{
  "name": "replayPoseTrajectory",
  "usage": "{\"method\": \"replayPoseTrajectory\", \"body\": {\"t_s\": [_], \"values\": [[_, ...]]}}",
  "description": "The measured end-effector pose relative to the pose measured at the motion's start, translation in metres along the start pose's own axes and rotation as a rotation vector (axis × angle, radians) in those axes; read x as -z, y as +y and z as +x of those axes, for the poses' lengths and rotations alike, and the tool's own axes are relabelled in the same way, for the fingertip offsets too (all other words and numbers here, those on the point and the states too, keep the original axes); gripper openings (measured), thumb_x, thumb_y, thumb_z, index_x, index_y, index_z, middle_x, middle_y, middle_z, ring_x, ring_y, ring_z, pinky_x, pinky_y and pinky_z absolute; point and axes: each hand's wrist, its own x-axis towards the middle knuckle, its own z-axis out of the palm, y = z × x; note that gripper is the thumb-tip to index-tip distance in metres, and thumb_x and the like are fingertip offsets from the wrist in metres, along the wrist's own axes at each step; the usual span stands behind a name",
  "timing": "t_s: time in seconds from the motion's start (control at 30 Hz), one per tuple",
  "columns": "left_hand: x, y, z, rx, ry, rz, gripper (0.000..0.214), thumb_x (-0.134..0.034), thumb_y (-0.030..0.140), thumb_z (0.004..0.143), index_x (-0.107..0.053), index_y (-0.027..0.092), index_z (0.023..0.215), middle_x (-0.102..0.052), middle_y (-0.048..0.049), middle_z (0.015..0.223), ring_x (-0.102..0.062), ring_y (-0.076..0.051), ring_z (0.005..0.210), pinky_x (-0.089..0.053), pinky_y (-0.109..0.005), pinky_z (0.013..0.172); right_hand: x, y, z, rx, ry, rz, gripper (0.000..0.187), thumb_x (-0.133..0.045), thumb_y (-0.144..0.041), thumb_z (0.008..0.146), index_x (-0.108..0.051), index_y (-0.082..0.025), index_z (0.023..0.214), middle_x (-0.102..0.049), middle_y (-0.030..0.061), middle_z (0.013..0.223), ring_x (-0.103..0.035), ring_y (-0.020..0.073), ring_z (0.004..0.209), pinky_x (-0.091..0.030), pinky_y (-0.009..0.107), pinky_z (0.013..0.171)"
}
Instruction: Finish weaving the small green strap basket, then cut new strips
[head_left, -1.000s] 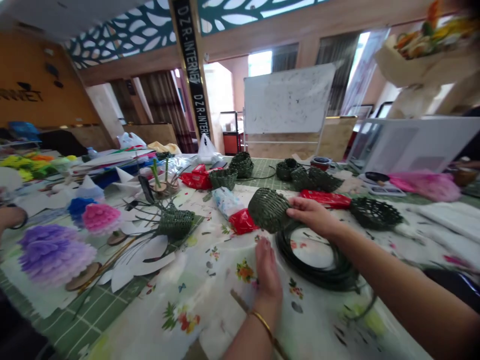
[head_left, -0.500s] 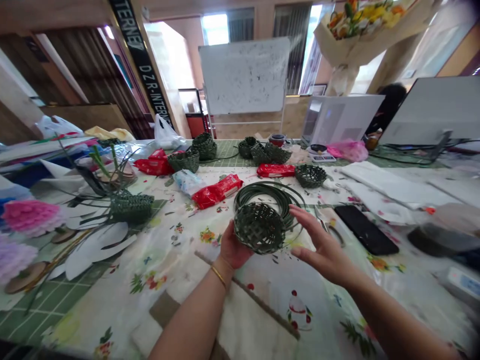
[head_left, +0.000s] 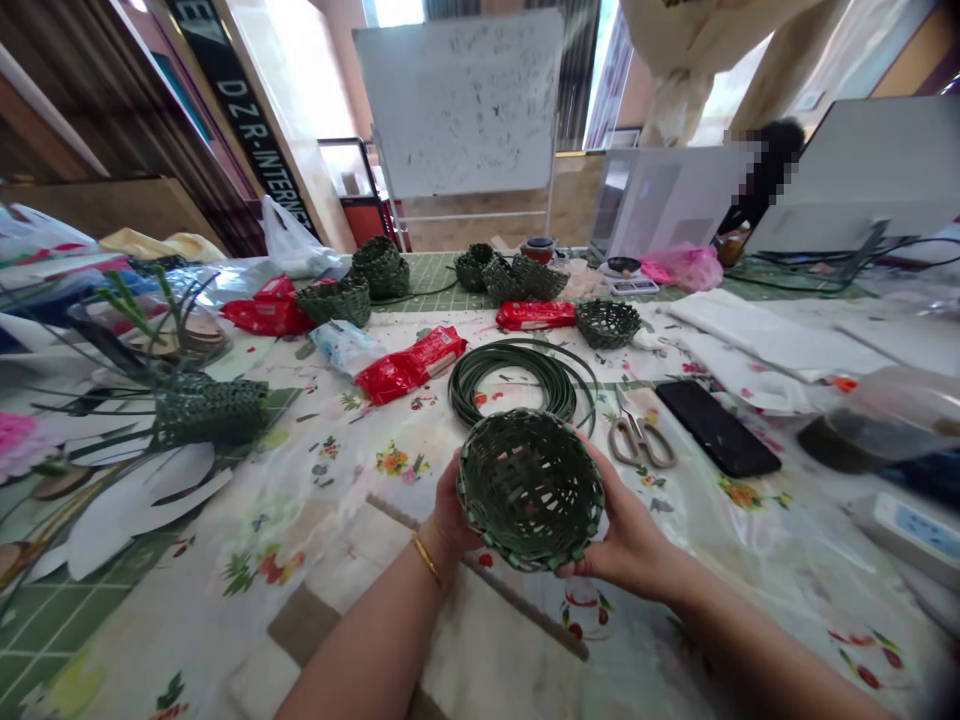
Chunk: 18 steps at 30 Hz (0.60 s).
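Observation:
A small dark green woven basket (head_left: 530, 488) is held up in front of me, its open mouth turned toward the camera. My left hand (head_left: 448, 515), with a gold bangle on its wrist, grips the basket's left side. On the right side and underneath, my right hand (head_left: 628, 537) cups it. Just beyond the basket a coil of green weaving strips (head_left: 523, 375) lies on the flowered tablecloth (head_left: 337, 520).
Scissors (head_left: 637, 437) and a black phone (head_left: 716, 428) lie right of the coil. Red packets (head_left: 411, 364) and several more green baskets (head_left: 607, 322) sit farther back. An unfinished basket with loose strips (head_left: 202, 408) is at left. White boxes (head_left: 862, 170) and a whiteboard (head_left: 461, 100) stand behind.
The basket has come from the far table, where my right hand held it, into both hands close to me, its mouth turned up toward the camera. The view has swung right and down.

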Motion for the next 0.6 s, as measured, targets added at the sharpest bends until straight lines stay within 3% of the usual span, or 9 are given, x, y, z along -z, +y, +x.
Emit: {"method": "replayPoseTrajectory", "body": {"t_s": [0.17,0.27,0.37,0.47,0.53,0.6], "values": [[-0.011,0.007,0.004,0.182,-0.229,-0.068,0.041,-0.061,0.051,0.072,-0.072,0.016,0.091,-0.073,-0.0073,0.091,-0.055,-0.034,0.114,-0.036,-0.053,0.101,0.011,0.004,-0.001,0.009,-0.001,-0.069,0.104,-0.072,-0.049,0.069,-0.007,-0.031,0.148,-0.017,0.0098,0.154,-0.021,0.0309,0.140,-0.030,0.048,0.109],[-0.017,0.008,0.006,0.156,-0.299,-0.083,0.042,-0.058,0.051,0.076,-0.070,0.017,0.098,-0.072,-0.0074,0.097,-0.056,-0.031,0.114,-0.036,-0.049,0.102,0.012,0.006,0.001,0.138,0.040,-0.312,0.066,-0.068,-0.032,0.078,-0.039,-0.031,0.137,-0.019,0.0096,0.153,-0.034,0.0302,0.133,-0.039,0.045,0.103],[-0.019,0.010,0.010,0.174,-0.326,0.005,0.054,-0.048,0.058,0.082,-0.063,0.016,0.112,-0.067,-0.0108,0.112,-0.057,-0.030,0.111,-0.042,-0.046,0.096,0.012,0.008,0.005,0.166,0.082,-0.443,0.024,-0.063,-0.021,0.081,-0.063,-0.024,0.104,-0.025,0.0102,0.150,-0.052,0.0266,0.116,-0.048,0.041,0.092],[-0.018,0.012,0.017,0.108,-0.274,0.292,0.061,-0.042,0.061,0.084,-0.048,0.020,0.129,-0.056,-0.0126,0.128,-0.064,-0.026,0.096,-0.050,-0.041,0.081,0.025,0.012,0.018,0.029,0.139,-0.458,0.013,-0.063,-0.022,0.079,-0.065,-0.022,0.092,-0.028,0.0110,0.146,-0.056,0.0243,0.108,-0.052,0.039,0.085],[-0.014,0.011,0.021,0.015,-0.217,0.636,0.063,-0.050,0.055,0.083,-0.042,0.021,0.134,-0.048,-0.0149,0.136,-0.066,-0.021,0.082,-0.051,-0.037,0.073,0.045,0.019,0.032,-0.135,0.215,-0.464,0.015,-0.065,-0.028,0.078,-0.065,-0.021,0.091,-0.030,0.0124,0.145,-0.057,0.0236,0.105,-0.054,0.035,0.076],[-0.009,0.009,0.024,-0.091,-0.222,1.007,0.061,-0.058,0.045,0.080,-0.043,0.018,0.133,-0.039,-0.0174,0.143,-0.064,-0.018,0.078,-0.052,-0.035,0.073,0.071,0.029,0.049,-0.290,0.248,-0.574,0.023,-0.070,-0.036,0.073,-0.066,-0.020,0.089,-0.037,0.0128,0.139,-0.056,0.0253,0.107,-0.053,0.035,0.078]]}}
